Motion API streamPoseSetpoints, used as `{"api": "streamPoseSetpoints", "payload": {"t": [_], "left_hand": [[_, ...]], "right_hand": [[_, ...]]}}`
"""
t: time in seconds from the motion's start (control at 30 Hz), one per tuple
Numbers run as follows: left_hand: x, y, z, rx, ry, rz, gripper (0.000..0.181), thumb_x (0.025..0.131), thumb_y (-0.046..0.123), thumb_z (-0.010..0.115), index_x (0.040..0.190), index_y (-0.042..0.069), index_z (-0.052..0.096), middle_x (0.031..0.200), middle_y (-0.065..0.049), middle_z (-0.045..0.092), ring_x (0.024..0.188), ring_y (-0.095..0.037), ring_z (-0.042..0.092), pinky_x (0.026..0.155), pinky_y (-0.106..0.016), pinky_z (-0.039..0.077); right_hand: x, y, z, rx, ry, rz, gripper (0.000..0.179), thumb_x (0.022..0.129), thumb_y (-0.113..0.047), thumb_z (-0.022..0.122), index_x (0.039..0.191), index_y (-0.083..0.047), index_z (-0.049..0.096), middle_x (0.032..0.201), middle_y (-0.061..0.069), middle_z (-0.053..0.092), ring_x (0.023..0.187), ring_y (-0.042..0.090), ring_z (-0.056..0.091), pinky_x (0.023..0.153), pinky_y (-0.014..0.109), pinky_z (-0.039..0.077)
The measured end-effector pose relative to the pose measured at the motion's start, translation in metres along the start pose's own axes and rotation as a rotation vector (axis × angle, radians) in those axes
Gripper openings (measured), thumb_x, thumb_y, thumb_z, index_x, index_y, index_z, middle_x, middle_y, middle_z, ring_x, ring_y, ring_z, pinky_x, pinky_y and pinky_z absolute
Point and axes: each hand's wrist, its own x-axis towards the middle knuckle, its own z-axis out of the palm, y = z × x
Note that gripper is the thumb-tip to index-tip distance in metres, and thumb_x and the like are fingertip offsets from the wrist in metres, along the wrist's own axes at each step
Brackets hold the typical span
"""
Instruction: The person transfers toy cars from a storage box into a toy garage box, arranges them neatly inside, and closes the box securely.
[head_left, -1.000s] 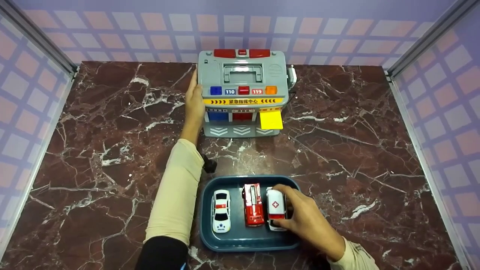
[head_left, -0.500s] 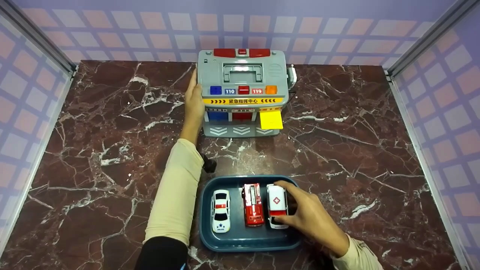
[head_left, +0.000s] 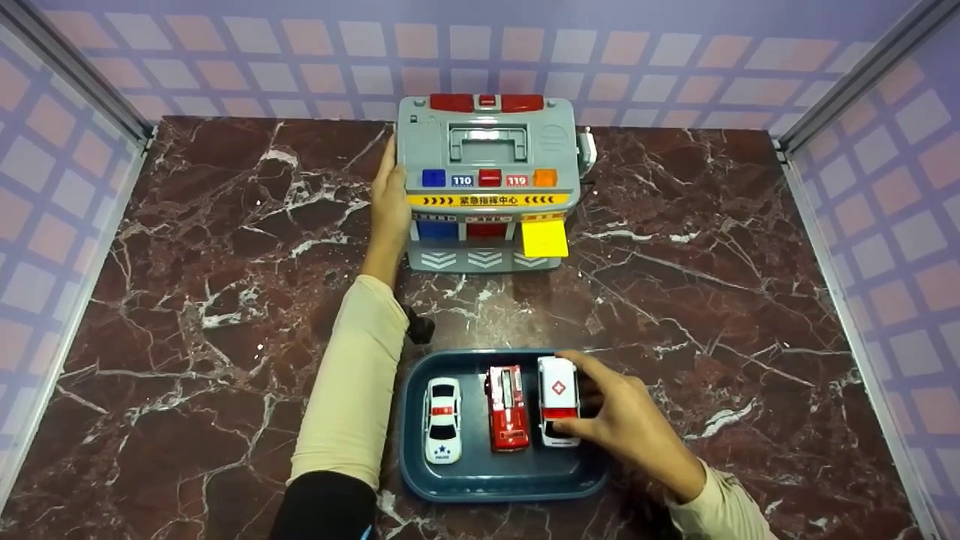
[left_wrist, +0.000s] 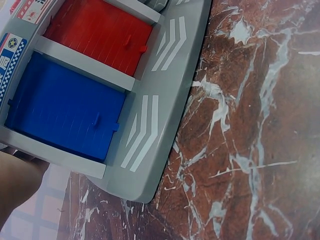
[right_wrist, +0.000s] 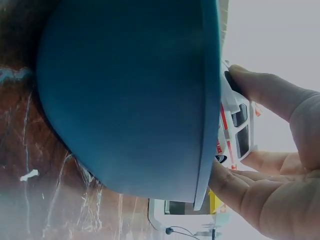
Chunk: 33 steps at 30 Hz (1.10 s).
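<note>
Right hand (head_left: 634,424) grasps the toy ambulance (head_left: 558,394) between thumb and fingers, while left hand (head_left: 388,206) lies against the emergency-centre playset, fingers extended. On the marbled tabletop (head_left: 712,300), that playset (head_left: 487,200) stands beyond the blue-green tray (head_left: 495,496), whose right side has the ambulance. So far the grip looks complete, but the ambulance is not yet clear of the tray's outline; the fire engine (head_left: 508,409) and police car (head_left: 442,421) lie unheld inside. Blue door (left_wrist: 65,107) and red door (left_wrist: 100,37) are down, yellow door (head_left: 544,238) up. Compared with a second ago, ambulance and right hand have shifted towards the playset.
</note>
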Motion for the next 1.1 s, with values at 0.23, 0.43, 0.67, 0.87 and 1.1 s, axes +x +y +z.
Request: {"api": "streamPoseSetpoints", "payload": {"t": [0.23,0.43,0.67,0.87,1.1], "left_hand": [[0.0,0.0,0.0,0.004,0.003,0.0,0.052,0.107,0.006,0.028,0.159,0.011,0.027,0.162,-0.005,0.034,0.144,-0.016,0.039,0.114,-0.016,0.033],[0.002,-0.003,0.0,-0.004,-0.004,0.021,0.052,0.106,0.003,0.026,0.159,0.006,0.025,0.163,-0.008,0.031,0.149,-0.016,0.03,0.115,-0.013,0.027],[0.001,-0.002,0.0,0.001,-0.009,0.033,0.052,0.106,0.004,0.026,0.159,0.006,0.025,0.163,-0.007,0.031,0.149,-0.018,0.031,0.115,-0.013,0.028],[0.001,-0.002,0.0,0.012,0.005,0.025,0.052,0.106,0.005,0.027,0.158,0.006,0.027,0.162,-0.008,0.034,0.146,-0.016,0.036,0.115,-0.014,0.03],[0.0,-0.001,0.001,0.024,0.007,0.015,0.052,0.107,0.006,0.028,0.158,0.008,0.027,0.162,-0.007,0.033,0.147,-0.016,0.034,0.115,-0.014,0.03]], "right_hand": [[0.004,0.0,-0.002,0.019,-0.007,0.037,0.082,0.066,-0.006,0.092,0.139,-0.005,0.055,0.108,0.024,0.071,0.085,0.032,0.074,0.072,0.032,0.063],[0.007,0.001,-0.004,0.038,-0.002,0.044,0.082,0.066,-0.005,0.092,0.14,-0.005,0.055,0.113,0.021,0.07,0.086,0.029,0.075,0.074,0.032,0.063],[0.01,0.004,-0.006,0.053,0.004,0.044,0.082,0.067,-0.006,0.092,0.141,-0.004,0.055,0.111,0.02,0.071,0.085,0.026,0.074,0.072,0.028,0.062],[0.011,0.004,-0.007,0.1,-0.012,0.049,0.084,0.068,-0.007,0.091,0.143,-0.004,0.053,0.114,0.02,0.07,0.089,0.026,0.074,0.076,0.028,0.062],[0.013,0.005,-0.011,0.121,-0.02,0.059,0.083,0.069,-0.006,0.091,0.143,-0.003,0.053,0.113,0.02,0.069,0.086,0.025,0.073,0.073,0.029,0.062]]}}
